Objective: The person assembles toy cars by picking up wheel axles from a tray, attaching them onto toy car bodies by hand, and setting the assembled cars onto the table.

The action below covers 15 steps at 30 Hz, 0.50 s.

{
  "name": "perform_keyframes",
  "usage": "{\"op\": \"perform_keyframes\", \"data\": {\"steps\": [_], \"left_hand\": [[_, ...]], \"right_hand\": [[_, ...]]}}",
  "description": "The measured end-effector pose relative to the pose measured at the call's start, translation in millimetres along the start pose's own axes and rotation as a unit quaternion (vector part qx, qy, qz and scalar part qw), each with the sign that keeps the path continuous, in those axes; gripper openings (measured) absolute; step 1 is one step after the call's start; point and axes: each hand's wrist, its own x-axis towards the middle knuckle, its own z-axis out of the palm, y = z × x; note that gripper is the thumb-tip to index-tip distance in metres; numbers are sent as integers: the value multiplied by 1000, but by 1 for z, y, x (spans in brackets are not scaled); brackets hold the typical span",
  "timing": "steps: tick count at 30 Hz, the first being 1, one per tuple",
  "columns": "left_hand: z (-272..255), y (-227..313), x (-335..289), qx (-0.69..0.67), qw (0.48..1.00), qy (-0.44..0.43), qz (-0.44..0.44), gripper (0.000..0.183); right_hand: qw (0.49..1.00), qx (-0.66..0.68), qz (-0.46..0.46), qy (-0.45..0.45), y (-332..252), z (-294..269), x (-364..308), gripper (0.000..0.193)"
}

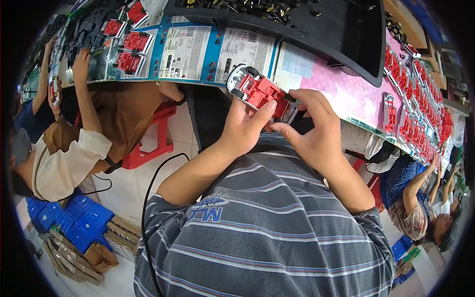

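Note:
Upside down in my left hand (243,126) is a toy car (262,91) with a white body and a red underside. My left thumb presses on the red base, and the fingers are hidden beneath the car. Black wheels show at the end farther from my right hand. My right hand (316,123) grips the near right end, its index finger and thumb at the two wheels of a wheel axle (290,98). The middle of that axle is hard to make out.
A black tray (341,29) holding many loose black wheels stands beyond my hands. Several red-and-white car bodies (129,62) lie at the left on printed card sheets (183,52). Rows of similar cars (415,89) cover the right side. Co-workers sit on both sides.

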Motion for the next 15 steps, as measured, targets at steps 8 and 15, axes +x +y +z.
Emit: {"op": "perform_keyframes", "data": {"steps": [8,15], "left_hand": [[-1,2,-4,1,1000,-3,-2,41],[0,0,-3,24,999,-4,24,41]], "right_hand": [[999,-26,-24,16,4,3,0,61],[999,-35,-33,13,6,3,1,63]]}}
